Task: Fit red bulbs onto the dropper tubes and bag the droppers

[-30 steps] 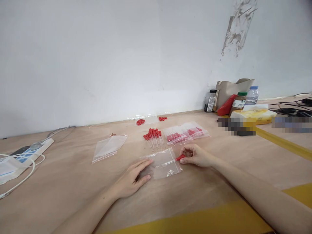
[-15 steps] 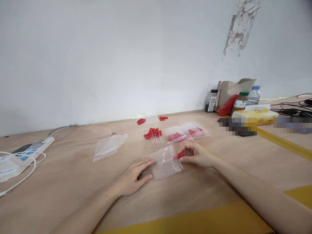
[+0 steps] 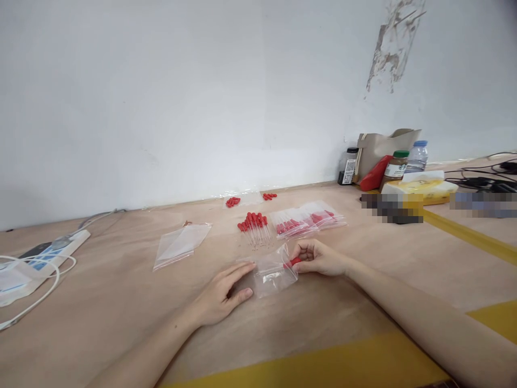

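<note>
A clear zip bag [image 3: 270, 278] lies on the table between my hands, its right end lifted and wrinkled. My left hand [image 3: 226, 291] rests at the bag's left edge, fingers stretched out, thumb apart. Between thumb and fingers, my right hand [image 3: 317, 257] pinches the red bulb of a dropper [image 3: 296, 261] at the bag's right end; its thin tube points left, inside the bag as far as I can see. Just beyond lies a pile of droppers [image 3: 254, 223] with red bulbs and clear tubes. To their right are filled zip bags [image 3: 309, 220] of droppers.
Flat zip bags [image 3: 182, 246] lie at the left. Loose red bulbs [image 3: 233, 202] sit near the wall. A power strip [image 3: 48, 264] with white cables is far left. A tissue pack [image 3: 420, 188], a jar [image 3: 396, 170] and a grey bag [image 3: 382, 153] stand at the right.
My right hand has moved slightly left with the dropper, pushing it further into the bag. The bag's right end has bunched up. My left hand stays in place.
</note>
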